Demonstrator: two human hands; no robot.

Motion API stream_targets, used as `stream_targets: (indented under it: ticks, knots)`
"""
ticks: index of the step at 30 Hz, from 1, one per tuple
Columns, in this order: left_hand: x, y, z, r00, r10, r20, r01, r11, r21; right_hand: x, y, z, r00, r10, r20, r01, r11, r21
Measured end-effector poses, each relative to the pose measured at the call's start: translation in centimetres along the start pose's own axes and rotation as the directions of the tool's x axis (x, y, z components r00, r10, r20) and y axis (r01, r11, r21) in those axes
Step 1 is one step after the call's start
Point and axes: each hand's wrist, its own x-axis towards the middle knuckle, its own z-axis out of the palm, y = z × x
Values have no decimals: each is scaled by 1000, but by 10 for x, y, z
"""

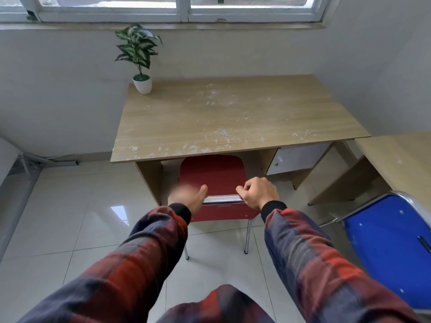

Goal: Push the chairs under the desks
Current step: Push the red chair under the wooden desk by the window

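Observation:
A red chair (pixel 213 176) with chrome legs stands in front of a light wooden desk (pixel 233 117), its seat partly under the desktop's front edge. My left hand (pixel 187 197) and my right hand (pixel 258 192) both grip the chrome top rail of the chair's backrest, one at each end. The left hand looks blurred. A blue chair (pixel 391 248) with a chrome frame stands at the right, out on the floor beside a second wooden desk (pixel 401 155).
A potted plant (pixel 140 59) in a white pot sits on the desk's far left corner. The desk has a white drawer (pixel 296 157) at the right. A wall with a window (pixel 182 8) runs behind. Glossy tiled floor (pixel 70 217) spreads to the left.

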Motion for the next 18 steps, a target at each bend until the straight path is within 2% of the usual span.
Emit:
stream_targets:
  ticks: [7,18]
  knots:
    - [-18,18,13,994,-22,-104,21,1000,-4,-4,20,-3,998,-48,-28,47,999,-24]
    - [-6,20,15,984,-29,-177,32,999,15,13,22,-2,995,-85,-50,85,996,-2]
